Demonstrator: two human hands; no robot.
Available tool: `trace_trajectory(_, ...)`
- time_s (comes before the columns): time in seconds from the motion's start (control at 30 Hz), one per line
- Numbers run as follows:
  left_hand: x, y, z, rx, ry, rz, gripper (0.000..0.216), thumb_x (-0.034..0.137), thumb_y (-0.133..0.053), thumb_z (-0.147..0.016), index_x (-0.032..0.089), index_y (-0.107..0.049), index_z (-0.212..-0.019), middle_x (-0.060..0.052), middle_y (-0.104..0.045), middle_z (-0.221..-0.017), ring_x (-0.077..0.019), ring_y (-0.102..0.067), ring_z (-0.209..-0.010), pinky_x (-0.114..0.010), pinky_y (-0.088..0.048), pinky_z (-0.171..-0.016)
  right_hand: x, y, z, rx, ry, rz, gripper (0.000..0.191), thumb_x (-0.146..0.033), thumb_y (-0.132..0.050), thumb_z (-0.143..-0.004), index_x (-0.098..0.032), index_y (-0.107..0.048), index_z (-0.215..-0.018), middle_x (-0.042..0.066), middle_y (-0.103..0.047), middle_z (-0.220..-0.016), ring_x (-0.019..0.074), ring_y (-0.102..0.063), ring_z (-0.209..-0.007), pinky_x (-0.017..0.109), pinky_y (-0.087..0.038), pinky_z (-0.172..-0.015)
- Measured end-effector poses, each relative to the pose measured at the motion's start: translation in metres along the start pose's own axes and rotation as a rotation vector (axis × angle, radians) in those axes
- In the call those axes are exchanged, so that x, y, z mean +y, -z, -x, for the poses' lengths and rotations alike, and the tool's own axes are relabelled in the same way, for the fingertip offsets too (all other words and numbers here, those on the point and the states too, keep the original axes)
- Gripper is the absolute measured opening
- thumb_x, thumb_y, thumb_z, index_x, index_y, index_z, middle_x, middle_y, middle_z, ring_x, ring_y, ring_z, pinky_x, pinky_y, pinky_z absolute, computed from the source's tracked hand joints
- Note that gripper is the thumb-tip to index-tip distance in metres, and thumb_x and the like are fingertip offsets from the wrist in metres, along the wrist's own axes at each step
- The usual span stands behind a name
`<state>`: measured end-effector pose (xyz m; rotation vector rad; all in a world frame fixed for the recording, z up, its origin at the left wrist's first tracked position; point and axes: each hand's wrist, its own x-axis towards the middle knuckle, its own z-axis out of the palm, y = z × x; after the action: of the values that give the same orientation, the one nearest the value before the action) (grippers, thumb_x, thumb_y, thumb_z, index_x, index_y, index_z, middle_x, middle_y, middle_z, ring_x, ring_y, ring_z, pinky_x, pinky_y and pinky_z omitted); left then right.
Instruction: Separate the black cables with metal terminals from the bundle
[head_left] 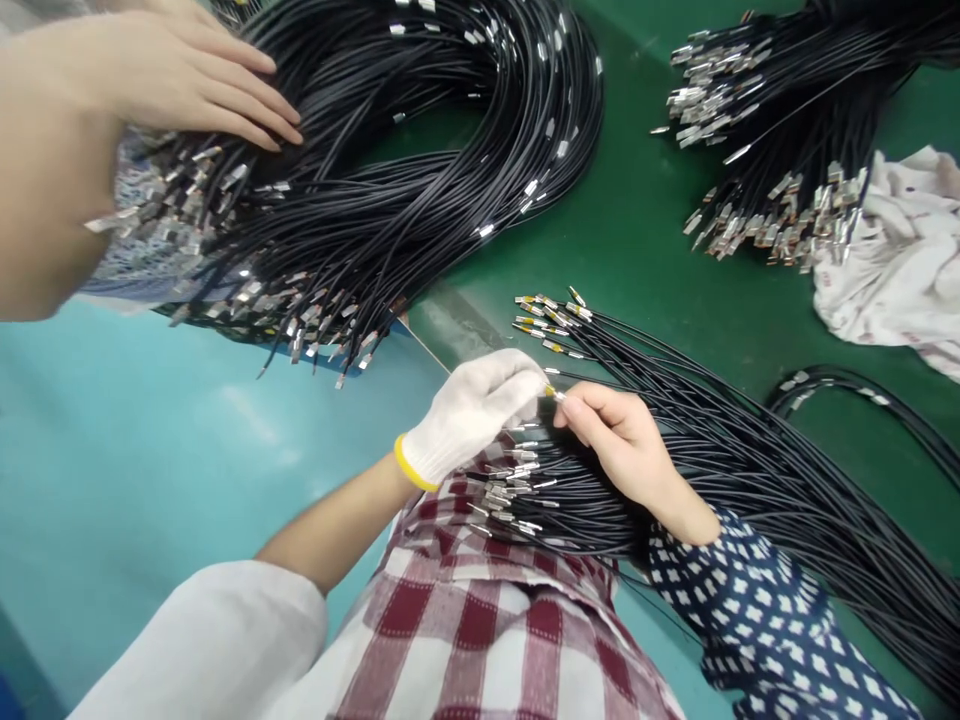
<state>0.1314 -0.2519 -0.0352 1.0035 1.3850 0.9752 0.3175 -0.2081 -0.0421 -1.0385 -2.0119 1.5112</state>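
Observation:
In a white knit glove with a yellow cuff, my left hand (487, 405) is closed, its fingertips at a small metal cable end with a yellow mark (553, 392). My bare right hand (619, 430) pinches the same cable end from the right, thumb against forefinger. Below my hands lie many thin black cables (592, 495) with silvery tips, close to my plaid apron (502, 620). Just above, another group of black cables (675, 385) lies on the green table, several of its tips marked yellow. The cable held is partly hidden by my fingers.
At the upper left, a co-worker's hand (202, 85) rests on a large coil of black cables (450, 190). More cables (810, 130) with metal tips lie at the upper right beside a crumpled white cloth (900, 260). The green table (630, 250) ends left of my hands.

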Motion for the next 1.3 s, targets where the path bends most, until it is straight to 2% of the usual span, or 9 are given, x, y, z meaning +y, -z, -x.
trace_trajectory(0.1,0.004,-0.002,0.000,0.000,-0.013,-0.074,0.020,0.029,-0.049,-0.092,0.018,-0.062,-0.080,0.004,-0.055,-0.064,-0.0097,-0.048,-0.057,-0.023,-0.040,-0.056,0.000,-0.003,0.001,-0.005,-0.020,0.000,0.032,-0.033,-0.048,-0.100,-0.019,-0.064,-0.077,-0.001,-0.058,-0.063,0.0136,-0.051,-0.057,0.027,-0.039,-0.056)
trace_trajectory(0.27,0.004,-0.005,0.000,0.031,-0.061,-0.148,0.024,0.025,-0.046,-0.092,0.019,-0.057,-0.072,0.004,-0.050,-0.064,-0.0100,-0.046,-0.061,-0.023,-0.039,-0.059,-0.008,-0.010,0.003,0.209,0.050,0.356,0.026,-0.030,-0.052,-0.098,-0.019,-0.067,-0.079,0.005,-0.069,-0.077,0.0178,-0.058,-0.070,0.032,-0.041,-0.072)
trace_trajectory(0.47,0.001,-0.004,-0.001,0.034,-0.099,-0.223,0.025,0.023,-0.045,-0.093,0.019,-0.058,-0.073,0.004,-0.052,-0.067,-0.0099,-0.048,-0.063,-0.024,-0.038,-0.063,-0.008,-0.011,-0.007,-0.008,-0.159,-0.179,0.036,-0.039,-0.048,-0.099,-0.018,-0.065,-0.075,-0.002,-0.054,-0.056,0.0122,-0.047,-0.049,0.024,-0.037,-0.049)
trace_trajectory(0.63,0.000,0.000,-0.004,-0.025,-0.144,-0.253,0.027,0.026,-0.045,-0.094,0.018,-0.055,-0.070,0.004,-0.050,-0.068,-0.0097,-0.045,-0.064,-0.024,-0.037,-0.063,-0.010,-0.013,-0.008,0.088,-0.020,0.181,0.032,-0.029,-0.048,-0.098,-0.019,-0.061,-0.071,0.000,-0.057,-0.062,0.0137,-0.050,-0.058,0.027,-0.038,-0.059)
trace_trajectory(0.73,0.001,0.004,-0.006,-0.067,-0.137,-0.249,0.028,0.027,-0.046,-0.093,0.018,-0.052,-0.067,0.004,-0.046,-0.066,-0.0090,-0.042,-0.062,-0.024,-0.035,-0.060,-0.008,-0.013,-0.008,0.054,-0.007,0.111,0.032,-0.029,-0.048,-0.098,-0.019,-0.060,-0.071,0.000,-0.056,-0.064,0.0135,-0.049,-0.059,0.027,-0.037,-0.059)
trace_trajectory(0.87,0.004,0.005,-0.010,-0.168,0.039,0.019,0.027,0.034,-0.049,-0.093,0.018,-0.053,-0.072,0.004,-0.046,-0.061,-0.0079,-0.040,-0.054,-0.022,-0.032,-0.051,-0.002,-0.011,-0.009,0.011,-0.050,-0.157,0.036,-0.043,-0.051,-0.097,-0.019,-0.063,-0.073,0.000,-0.054,-0.065,0.0135,-0.046,-0.058,0.027,-0.036,-0.056)
trace_trajectory(0.97,0.005,0.001,-0.014,-0.207,0.107,0.262,0.024,0.042,-0.056,-0.090,0.018,-0.057,-0.087,0.003,-0.053,-0.065,-0.0074,-0.045,-0.053,-0.022,-0.036,-0.051,0.001,-0.009,-0.008,0.019,-0.065,-0.282,0.036,-0.046,-0.053,-0.097,-0.019,-0.065,-0.077,-0.002,-0.049,-0.062,0.0129,-0.041,-0.056,0.027,-0.034,-0.054)
trace_trajectory(1.1,0.005,-0.006,-0.019,-0.263,0.188,0.480,0.048,0.049,-0.066,-0.081,0.017,-0.056,-0.115,0.003,-0.055,-0.066,-0.0084,-0.048,-0.052,-0.023,-0.039,-0.051,0.003,-0.007,-0.006,0.028,-0.049,-0.361,0.033,-0.046,-0.055,-0.097,-0.020,-0.068,-0.081,-0.002,-0.046,-0.063,0.0123,-0.036,-0.054,0.027,-0.032,-0.053)
trace_trajectory(1.3,-0.004,-0.010,-0.025,-0.304,0.315,0.619,0.060,0.043,-0.074,-0.076,0.020,-0.056,-0.128,0.002,-0.059,-0.066,-0.0107,-0.055,-0.052,-0.021,-0.039,-0.047,0.002,-0.009,-0.008,0.007,-0.100,-0.396,0.040,-0.053,-0.057,-0.094,-0.019,-0.066,-0.075,-0.002,-0.046,-0.059,0.0122,-0.036,-0.052,0.027,-0.033,-0.051)
